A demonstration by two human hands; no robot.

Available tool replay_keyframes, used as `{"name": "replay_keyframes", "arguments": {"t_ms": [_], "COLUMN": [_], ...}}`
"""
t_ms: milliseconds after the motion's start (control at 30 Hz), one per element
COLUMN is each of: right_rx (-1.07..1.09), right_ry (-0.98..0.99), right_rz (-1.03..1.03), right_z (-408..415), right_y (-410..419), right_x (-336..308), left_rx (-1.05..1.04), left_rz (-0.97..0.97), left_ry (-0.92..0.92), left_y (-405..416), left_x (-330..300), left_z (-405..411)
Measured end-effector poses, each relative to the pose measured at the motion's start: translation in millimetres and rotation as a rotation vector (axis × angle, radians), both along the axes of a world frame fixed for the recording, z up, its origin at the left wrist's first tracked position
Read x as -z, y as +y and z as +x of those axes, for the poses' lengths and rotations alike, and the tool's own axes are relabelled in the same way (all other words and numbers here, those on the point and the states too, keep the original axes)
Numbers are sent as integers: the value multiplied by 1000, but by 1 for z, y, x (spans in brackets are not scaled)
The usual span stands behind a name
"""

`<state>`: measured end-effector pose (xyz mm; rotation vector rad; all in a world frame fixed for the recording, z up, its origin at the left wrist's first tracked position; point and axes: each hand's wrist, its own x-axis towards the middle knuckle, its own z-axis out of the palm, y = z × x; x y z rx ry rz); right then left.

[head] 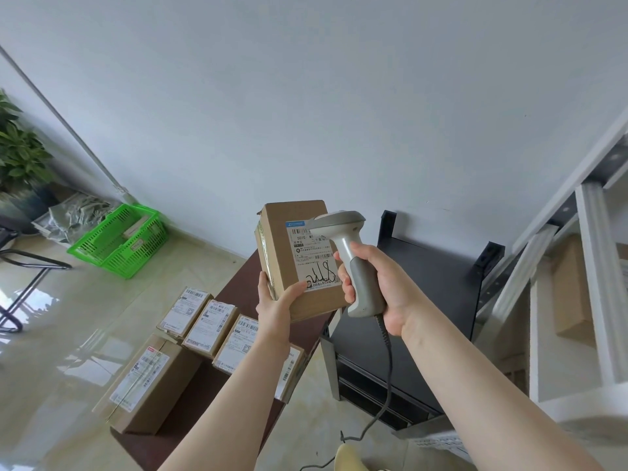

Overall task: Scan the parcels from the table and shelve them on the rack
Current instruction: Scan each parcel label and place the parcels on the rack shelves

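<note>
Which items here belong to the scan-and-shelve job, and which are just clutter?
Job: brown cardboard parcel in left hand; grey handheld scanner in right hand; labelled cardboard parcels on table; white metal rack.
Clutter: green plastic basket; potted plant; black cabinet.

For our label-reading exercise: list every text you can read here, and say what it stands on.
"501E": printed on the label of the held box.
"118": my reading of black handwriting on that label.
The label's other print: too small.
Labels on the table boxes: too blurred.
</note>
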<state>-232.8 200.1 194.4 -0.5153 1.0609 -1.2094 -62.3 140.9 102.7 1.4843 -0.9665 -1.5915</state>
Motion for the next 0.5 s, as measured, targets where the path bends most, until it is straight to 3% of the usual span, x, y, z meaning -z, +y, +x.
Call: {"name": "replay_keyframes", "arguments": {"t_ms": [267, 500], "right_rx": [267, 531], "right_ry": [150, 344], "right_rz": [117, 435], "right_z": [-24, -69], "right_y": [-9, -18], "right_x": [35, 123], "left_rx": [-2, 18], "left_rz": [5, 23], "left_ry": [1, 24], "left_y": [-2, -3], "left_x": [7, 17], "left_z": [2, 4]}}
